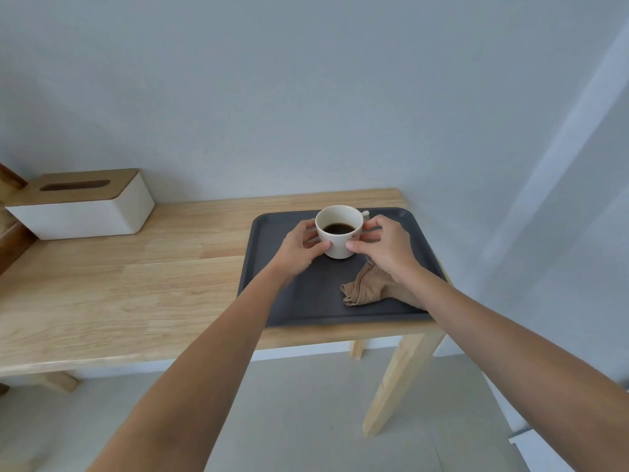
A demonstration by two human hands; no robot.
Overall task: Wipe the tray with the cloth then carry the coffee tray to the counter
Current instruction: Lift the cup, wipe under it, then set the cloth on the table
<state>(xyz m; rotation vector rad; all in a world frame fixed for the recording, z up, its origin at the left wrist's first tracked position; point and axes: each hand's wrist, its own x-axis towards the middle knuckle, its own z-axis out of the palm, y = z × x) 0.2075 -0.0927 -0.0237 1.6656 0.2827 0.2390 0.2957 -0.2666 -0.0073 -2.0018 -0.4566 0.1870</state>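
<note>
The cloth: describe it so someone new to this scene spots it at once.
Find the wooden table against the wall and the dark grey tray at its right end. The cloth lies crumpled on the tray's near right part, below the coffee cup, partly under the right forearm. It is the only soft, tan thing there.

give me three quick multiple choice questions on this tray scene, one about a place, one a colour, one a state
1. Where does the cloth lie?
A. on the tray
B. on the floor
C. on the tissue box

2. What colour is the tray?
A. white
B. dark grey
C. red

3. What is the state of the cup?
A. tipped over
B. empty
C. upright, holding dark coffee

Answers: 1 A, it lies crumpled on the tray's near right part. 2 B, it looks dark against the pale wood table. 3 C, dark liquid shows inside, with the left hand and right hand in a grip on its sides.
</note>
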